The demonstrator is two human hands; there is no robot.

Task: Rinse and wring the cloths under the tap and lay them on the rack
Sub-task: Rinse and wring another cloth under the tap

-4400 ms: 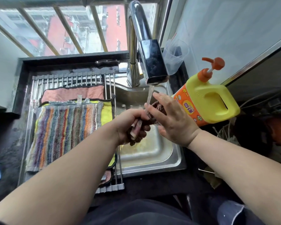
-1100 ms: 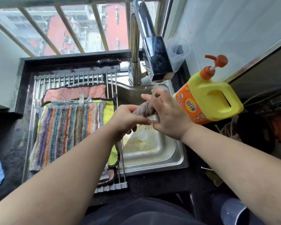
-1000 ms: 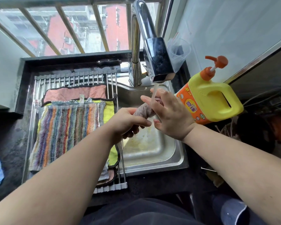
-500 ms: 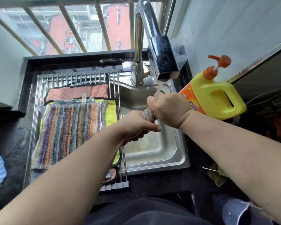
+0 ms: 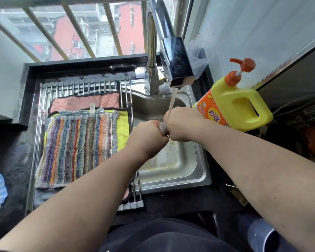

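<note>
Bright daylight enters through the barred window [image 5: 76, 31]; the tap [image 5: 173, 57] shows glare, the worktop [image 5: 9, 155] stays dark, and edges bend from wide-angle distortion.

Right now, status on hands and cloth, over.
Left hand, right hand both grip twisted grey-brown cloth under running chrome tap. Multicoloured striped towel laid on steel-bar rack. Nothing in the way.

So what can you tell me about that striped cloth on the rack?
The striped cloth is a terry-looking towel with narrow lengthwise stripes in orange, blue, grey, maroon and white. It lies spread flat on the metal rack left of the sink, overlapping a yellow cloth beneath it.
</note>
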